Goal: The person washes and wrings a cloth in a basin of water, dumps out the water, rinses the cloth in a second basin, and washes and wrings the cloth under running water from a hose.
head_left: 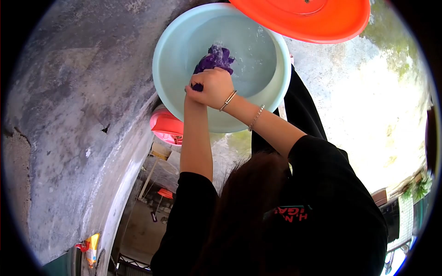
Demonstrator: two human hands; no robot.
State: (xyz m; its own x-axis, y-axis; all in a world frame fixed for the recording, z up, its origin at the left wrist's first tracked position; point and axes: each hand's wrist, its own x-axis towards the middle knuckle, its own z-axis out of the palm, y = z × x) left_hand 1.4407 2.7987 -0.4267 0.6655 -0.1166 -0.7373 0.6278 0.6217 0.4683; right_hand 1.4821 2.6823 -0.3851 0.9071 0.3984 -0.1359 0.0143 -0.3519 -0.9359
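A wet purple cloth (pixel 215 60) hangs bunched over the water in a large pale blue basin (pixel 161 87). My right hand (pixel 214 86) is closed around the cloth, its fingers wrapped over the top, with a dark purple bit showing by the thumb. Water splashes at the cloth's far end. My left forearm (pixel 197 142) reaches up to the same place, but the left hand is covered by the right one, so its fingers do not show. Two bracelets (pixel 228 100) sit at my right wrist and forearm.
An orange-red round basin (pixel 317 20) overlaps the basin's far right rim. A pink-red plastic container (pixel 165 124) stands beside the near left side. Worn concrete (pixel 83 69) lies to the left, and a yellow and red packet (pixel 92 248) is at lower left.
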